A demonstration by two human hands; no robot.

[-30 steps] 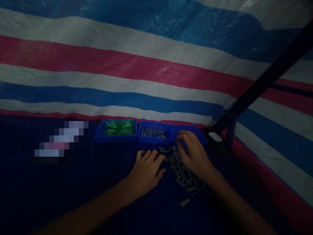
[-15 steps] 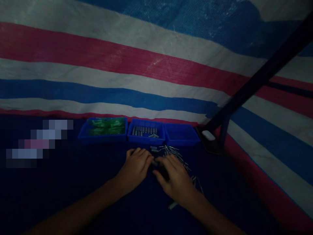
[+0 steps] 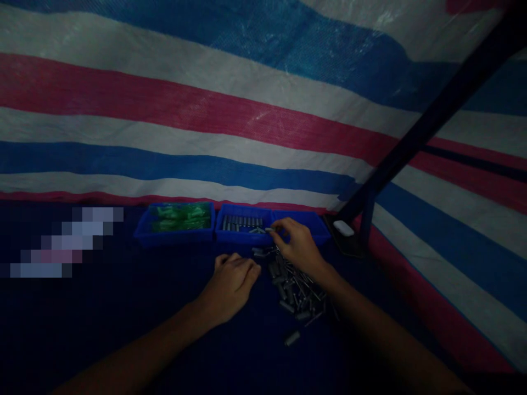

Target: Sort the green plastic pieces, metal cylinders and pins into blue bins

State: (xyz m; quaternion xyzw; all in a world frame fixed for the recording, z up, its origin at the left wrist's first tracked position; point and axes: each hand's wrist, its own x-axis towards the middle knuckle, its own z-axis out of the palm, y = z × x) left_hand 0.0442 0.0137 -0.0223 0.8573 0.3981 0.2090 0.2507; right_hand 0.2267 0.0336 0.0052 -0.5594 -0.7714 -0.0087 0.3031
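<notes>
Pinched in my right hand [image 3: 295, 241] is a small, light-coloured metal piece [image 3: 269, 230], held at the near right edge of the middle blue bin [image 3: 242, 237]. That bin holds a row of short metal cylinders [image 3: 242, 220] and several loose ones. My left hand [image 3: 235, 282] rests on the dark blue surface, its fingers curled down; whatever may be in them is hidden. To its right lies a pile of grey metal cylinders [image 3: 284, 282] and thin metal rods [image 3: 302, 282], partly under my right forearm. One cylinder [image 3: 292, 338] lies apart, nearer to me.
A left blue bin [image 3: 173, 237] contains green plastic packets [image 3: 181, 215]. The right blue bin [image 3: 315, 225] is partly behind my right hand. A white, rounded object [image 3: 343, 228] sits on a dark pad by a slanted dark post [image 3: 411, 140]. Striped sheeting [image 3: 206, 109] forms the walls.
My right hand has moved up and away from beside my left hand to the middle bin, uncovering the pile of cylinders and rods. My left hand has barely moved. The view has shifted slightly.
</notes>
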